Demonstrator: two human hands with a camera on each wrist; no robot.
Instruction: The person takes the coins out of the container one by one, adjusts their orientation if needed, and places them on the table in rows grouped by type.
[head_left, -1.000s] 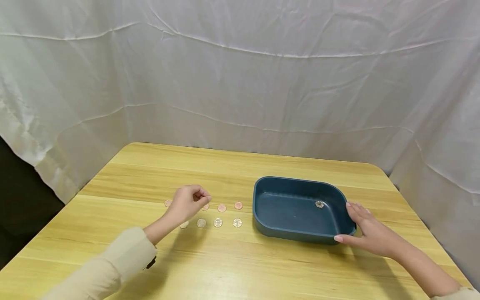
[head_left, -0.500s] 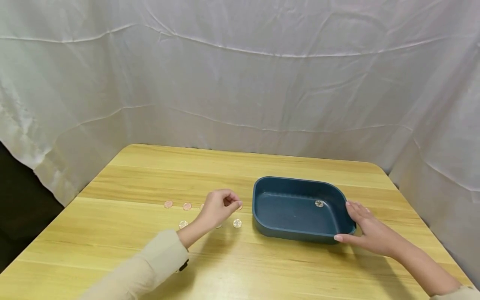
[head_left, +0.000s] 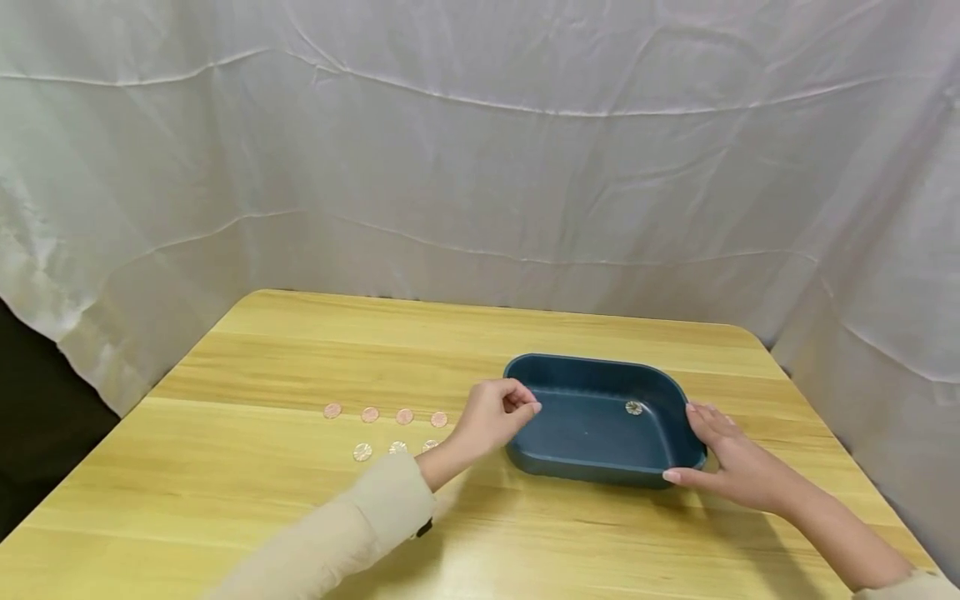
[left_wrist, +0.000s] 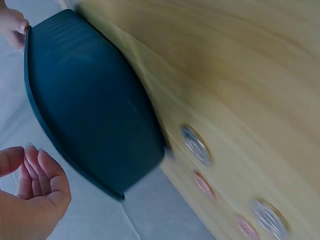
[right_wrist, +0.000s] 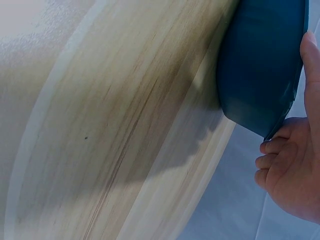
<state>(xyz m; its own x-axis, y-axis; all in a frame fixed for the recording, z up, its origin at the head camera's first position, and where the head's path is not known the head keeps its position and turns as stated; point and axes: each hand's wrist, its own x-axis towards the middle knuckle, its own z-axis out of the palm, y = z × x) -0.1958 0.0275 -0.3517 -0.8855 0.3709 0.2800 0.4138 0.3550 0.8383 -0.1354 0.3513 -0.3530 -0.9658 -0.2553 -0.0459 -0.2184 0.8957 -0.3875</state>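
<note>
A dark blue plastic box (head_left: 600, 429), open at the top, stands on the table with one silvery coin (head_left: 633, 407) inside near its right end. My left hand (head_left: 491, 417) is over the box's left rim, thumb and fingertips brought together. No coin shows at those fingertips; I cannot tell whether one is pinched there. My right hand (head_left: 742, 462) holds the box's right end, its thumb at the near corner and fingers along the side. Left of the box lie two rows of coins: copper ones (head_left: 404, 417) behind and silvery ones (head_left: 362, 452) in front, partly hidden by the left arm.
The wooden table (head_left: 285, 500) has rounded far corners. Pale curtains (head_left: 480, 167) hang behind it and at both sides. A small black object (head_left: 423, 527) shows at the left sleeve's cuff.
My left hand has moved right, from over the coin rows to the box's left rim, fingertips still together. The right hand stays on the box.
</note>
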